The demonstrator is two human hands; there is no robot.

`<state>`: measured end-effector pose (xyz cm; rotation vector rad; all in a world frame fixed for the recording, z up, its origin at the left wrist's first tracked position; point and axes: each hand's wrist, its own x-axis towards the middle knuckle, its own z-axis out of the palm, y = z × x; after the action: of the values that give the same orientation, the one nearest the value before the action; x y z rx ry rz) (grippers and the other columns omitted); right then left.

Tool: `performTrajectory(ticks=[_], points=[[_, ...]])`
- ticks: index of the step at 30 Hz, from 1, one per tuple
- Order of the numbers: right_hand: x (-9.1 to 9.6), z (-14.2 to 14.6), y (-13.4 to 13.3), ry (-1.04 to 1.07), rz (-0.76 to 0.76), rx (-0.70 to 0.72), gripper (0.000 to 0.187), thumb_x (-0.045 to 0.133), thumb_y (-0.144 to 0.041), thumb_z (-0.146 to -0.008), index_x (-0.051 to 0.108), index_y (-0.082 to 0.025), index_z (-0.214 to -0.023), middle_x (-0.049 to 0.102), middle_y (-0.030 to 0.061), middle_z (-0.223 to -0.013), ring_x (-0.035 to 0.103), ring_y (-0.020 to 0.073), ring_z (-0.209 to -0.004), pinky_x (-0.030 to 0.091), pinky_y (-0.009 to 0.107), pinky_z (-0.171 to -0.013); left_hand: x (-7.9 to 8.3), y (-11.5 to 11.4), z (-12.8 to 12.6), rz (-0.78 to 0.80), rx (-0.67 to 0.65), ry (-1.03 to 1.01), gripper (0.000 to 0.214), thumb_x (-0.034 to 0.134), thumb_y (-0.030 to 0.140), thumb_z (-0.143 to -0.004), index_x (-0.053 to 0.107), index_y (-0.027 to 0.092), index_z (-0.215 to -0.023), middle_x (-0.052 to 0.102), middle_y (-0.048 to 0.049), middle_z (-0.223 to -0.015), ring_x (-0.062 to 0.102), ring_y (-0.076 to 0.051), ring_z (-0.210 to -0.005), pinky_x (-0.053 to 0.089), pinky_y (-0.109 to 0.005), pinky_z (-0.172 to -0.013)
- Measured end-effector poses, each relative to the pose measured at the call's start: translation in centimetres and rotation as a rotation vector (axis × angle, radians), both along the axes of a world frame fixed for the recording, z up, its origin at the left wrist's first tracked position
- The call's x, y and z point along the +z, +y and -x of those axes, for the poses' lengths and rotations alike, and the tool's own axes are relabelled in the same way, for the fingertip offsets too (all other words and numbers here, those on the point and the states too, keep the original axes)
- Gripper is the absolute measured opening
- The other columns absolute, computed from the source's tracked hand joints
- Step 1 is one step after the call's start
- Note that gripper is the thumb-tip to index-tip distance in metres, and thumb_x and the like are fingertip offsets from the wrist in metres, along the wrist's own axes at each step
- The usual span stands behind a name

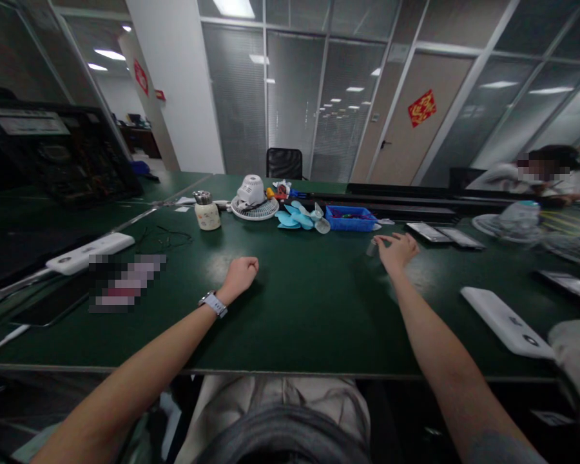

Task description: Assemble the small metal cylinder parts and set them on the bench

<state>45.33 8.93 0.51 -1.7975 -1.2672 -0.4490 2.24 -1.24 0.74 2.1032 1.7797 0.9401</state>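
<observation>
My left hand [240, 276] is curled into a fist over the green table [299, 309], with a watch [213, 303] on its wrist. Nothing shows in its fingers. On the right, my right hand [398, 252] has thumb and forefinger pinched at the top of a small greyish cylinder [371, 249], too small and blurred to name. Its other fingers are spread. Beyond my hands lie blue fan blades [299, 216], a blue basket [350, 220] of small items, and a white fan head [252, 192] on a round grille.
A cream bottle [207, 212] stands at the back left. White power strips lie on the left [91, 252] and right [506, 322]. Flat dark devices [443, 236] sit beyond my right hand. At far right, a person [512, 171] leans over the table.
</observation>
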Motion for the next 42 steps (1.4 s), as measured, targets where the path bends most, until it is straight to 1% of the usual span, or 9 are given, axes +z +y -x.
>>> performTrajectory(ticks=[8,15,23,27,29,32,35,39,42], points=[[-0.3,0.0,-0.1,0.051,0.050,-0.008,0.025,0.055,-0.036,-0.085,0.074,-0.021,-0.088,0.062,0.0117,-0.113,0.037,0.0303,-0.119,0.023,0.048,-0.096,0.0,0.0,0.0,0.006,-0.012,-0.012,0.020,0.035,0.016,-0.065,0.050,0.020,-0.052,0.053,-0.0003,-0.053,0.050,-0.016,-0.057,0.032,-0.027,-0.059],[0.0,0.2,-0.6,-0.025,0.011,0.026,0.027,0.051,-0.035,-0.087,0.073,-0.020,-0.092,0.060,0.0115,-0.109,0.039,0.0279,-0.114,0.025,0.045,-0.095,0.0,0.1,0.0,0.012,-0.008,-0.027,0.019,0.035,0.016,-0.064,0.050,0.020,-0.053,0.054,-0.0001,-0.053,0.050,-0.016,-0.056,0.032,-0.027,-0.058],[0.2,0.2,-0.3,0.033,0.106,0.013,0.034,0.050,-0.042,-0.086,0.075,-0.019,-0.093,0.062,0.0137,-0.107,0.041,0.0300,-0.110,0.028,0.047,-0.092,0.0,0.0,0.0,-0.005,-0.009,-0.019,0.019,0.035,0.017,-0.064,0.049,0.021,-0.052,0.054,-0.0004,-0.053,0.049,-0.017,-0.057,0.032,-0.027,-0.058],[0.5,-0.3,-0.8,0.013,0.153,0.010,0.036,0.051,-0.045,-0.086,0.075,-0.020,-0.095,0.062,0.0133,-0.113,0.044,0.0297,-0.109,0.030,0.047,-0.093,-0.1,0.1,0.1,-0.001,-0.012,-0.012,0.019,0.036,0.016,-0.065,0.050,0.021,-0.053,0.054,-0.0003,-0.053,0.050,-0.016,-0.057,0.032,-0.027,-0.058],[0.9,-1.0,-1.3,0.012,0.195,-0.004,0.038,0.055,-0.048,-0.083,0.072,-0.023,-0.105,0.062,0.0137,-0.113,0.049,0.0299,-0.107,0.032,0.047,-0.092,0.0,0.0,0.1,-0.002,-0.008,-0.011,0.019,0.036,0.016,-0.065,0.050,0.021,-0.053,0.054,-0.0003,-0.053,0.050,-0.016,-0.058,0.032,-0.027,-0.058],[1.2,-2.4,-2.2,0.066,0.347,-0.038,0.059,0.068,-0.051,-0.071,0.062,-0.024,-0.123,0.065,0.0153,-0.110,0.056,0.0311,-0.100,0.039,0.046,-0.086,0.1,-0.1,0.1,0.000,-0.003,-0.012,0.018,0.036,0.016,-0.065,0.050,0.020,-0.054,0.053,-0.0003,-0.053,0.050,-0.016,-0.058,0.031,-0.027,-0.058],[0.7,-3.7,-2.7,0.132,0.455,-0.060,0.069,0.078,-0.043,-0.060,0.062,-0.021,-0.123,0.067,0.0156,-0.109,0.061,0.0313,-0.096,0.045,0.042,-0.079,0.2,-0.1,-0.1,0.005,-0.008,-0.008,0.019,0.036,0.016,-0.065,0.051,0.020,-0.053,0.054,-0.0004,-0.053,0.050,-0.016,-0.057,0.032,-0.027,-0.058],[-0.1,-4.3,-2.9,0.198,0.380,-0.068,0.061,0.079,-0.037,-0.057,0.067,-0.017,-0.113,0.070,0.0149,-0.097,0.065,0.0306,-0.089,0.048,0.038,-0.074,0.3,-0.2,-0.1,0.001,-0.014,-0.008,0.021,0.036,0.016,-0.065,0.053,0.020,-0.053,0.055,-0.0006,-0.053,0.052,-0.017,-0.058,0.034,-0.027,-0.059],[0.5,-3.6,-3.4,0.226,0.306,-0.092,0.056,0.080,-0.038,-0.056,0.070,-0.017,-0.107,0.072,0.0154,-0.094,0.066,0.0317,-0.088,0.049,0.039,-0.073,0.4,-0.2,-0.1,-0.003,-0.012,-0.021,0.021,0.036,0.016,-0.065,0.053,0.020,-0.053,0.055,-0.0005,-0.053,0.052,-0.016,-0.058,0.034,-0.027,-0.059]])
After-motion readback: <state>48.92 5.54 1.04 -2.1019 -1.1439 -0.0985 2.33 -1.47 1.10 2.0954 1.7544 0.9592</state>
